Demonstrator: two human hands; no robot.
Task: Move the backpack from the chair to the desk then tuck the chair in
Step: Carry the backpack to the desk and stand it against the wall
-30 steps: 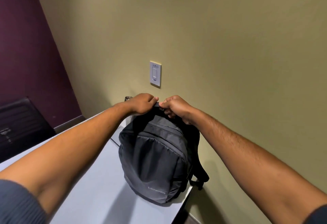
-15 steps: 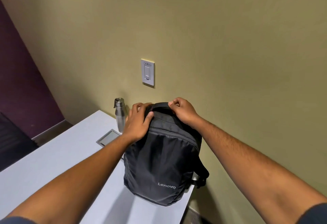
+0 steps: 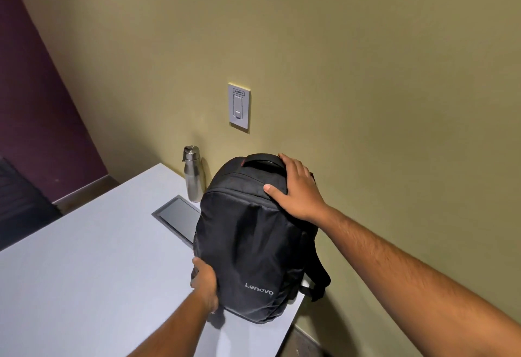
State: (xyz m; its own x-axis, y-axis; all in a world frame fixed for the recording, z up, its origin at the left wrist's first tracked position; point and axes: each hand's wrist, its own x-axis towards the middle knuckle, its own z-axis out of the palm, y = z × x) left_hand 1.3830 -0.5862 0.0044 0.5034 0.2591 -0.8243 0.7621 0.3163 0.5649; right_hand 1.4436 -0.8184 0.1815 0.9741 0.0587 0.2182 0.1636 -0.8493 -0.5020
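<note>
A black Lenovo backpack (image 3: 248,241) stands upright on the white desk (image 3: 84,286), near the desk's right corner by the olive wall. My right hand (image 3: 296,190) lies flat on the top right of the backpack, just beside its carry handle. My left hand (image 3: 204,283) presses against the lower left side of the backpack, fingers curled on the fabric. One strap hangs over the desk's right edge. A dark chair back (image 3: 19,204) shows at the far left edge.
A steel water bottle (image 3: 193,173) stands against the wall just left of the backpack. A grey flush panel (image 3: 177,218) is set into the desk beside the backpack's left side. A wall switch (image 3: 239,107) is above. The floor shows past the desk's right edge.
My left hand dropped from the backpack's top handle to its lower left side. My right hand shifted from gripping the handle to resting flat on the top. The backpack now stands on the desk.
</note>
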